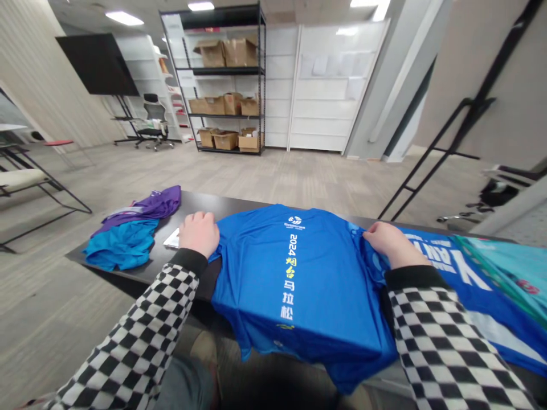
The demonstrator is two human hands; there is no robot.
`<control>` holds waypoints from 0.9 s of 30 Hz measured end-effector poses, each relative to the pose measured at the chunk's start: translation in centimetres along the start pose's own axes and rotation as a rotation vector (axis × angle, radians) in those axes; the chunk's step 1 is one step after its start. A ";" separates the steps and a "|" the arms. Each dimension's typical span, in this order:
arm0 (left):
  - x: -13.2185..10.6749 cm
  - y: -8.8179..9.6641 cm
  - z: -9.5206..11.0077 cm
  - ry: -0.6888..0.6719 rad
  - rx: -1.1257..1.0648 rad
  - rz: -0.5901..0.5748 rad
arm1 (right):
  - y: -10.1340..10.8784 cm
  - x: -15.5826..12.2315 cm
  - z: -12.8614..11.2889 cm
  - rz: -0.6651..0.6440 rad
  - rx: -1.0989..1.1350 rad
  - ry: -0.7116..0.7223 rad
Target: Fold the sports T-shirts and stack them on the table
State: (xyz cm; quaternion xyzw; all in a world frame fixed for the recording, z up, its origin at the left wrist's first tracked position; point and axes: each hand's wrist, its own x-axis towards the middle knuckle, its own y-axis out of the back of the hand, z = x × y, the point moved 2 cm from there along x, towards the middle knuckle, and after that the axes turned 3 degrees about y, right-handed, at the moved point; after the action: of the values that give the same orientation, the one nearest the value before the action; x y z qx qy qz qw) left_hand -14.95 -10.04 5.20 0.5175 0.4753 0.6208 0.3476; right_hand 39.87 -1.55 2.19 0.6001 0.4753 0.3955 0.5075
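Observation:
A blue T-shirt (256,273) with white and yellow lettering down its middle lies spread over the dark table (205,204), its lower part hanging past the near edge. At its left sleeve my left hand (199,232) is closed on the cloth, fingers curled. My right hand (391,242) pinches the right sleeve between thumb and fingers. Just left of my left hand lies a small white flat item (172,238), partly covered by that hand.
Crumpled purple (147,206) and light-blue (122,245) garments lie at the table's left end. Blue lettered cloth (453,267) and teal cloth (508,267) lie on the right. A black-framed stand (448,142) rises behind the right side; a shelf of cardboard boxes (224,138) is farther back.

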 end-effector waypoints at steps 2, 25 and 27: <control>-0.4 0.2 2.5 -0.176 -0.088 -0.035 | 0.2 -0.5 -0.9 0.076 0.010 -0.008; 6.7 -1.5 12.4 -0.379 0.060 -0.515 | -3.0 -5.1 -10.0 -0.156 0.045 0.556; 7.1 -1.7 15.1 -0.498 -0.059 -0.408 | -2.8 -4.9 -10.2 -0.080 0.062 0.545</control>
State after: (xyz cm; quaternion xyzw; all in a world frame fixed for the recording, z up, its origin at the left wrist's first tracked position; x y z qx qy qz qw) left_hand -1.89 0.52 5.95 0.5373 0.4512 0.4062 0.5854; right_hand 28.49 -3.85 1.25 0.4678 0.6294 0.5073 0.3573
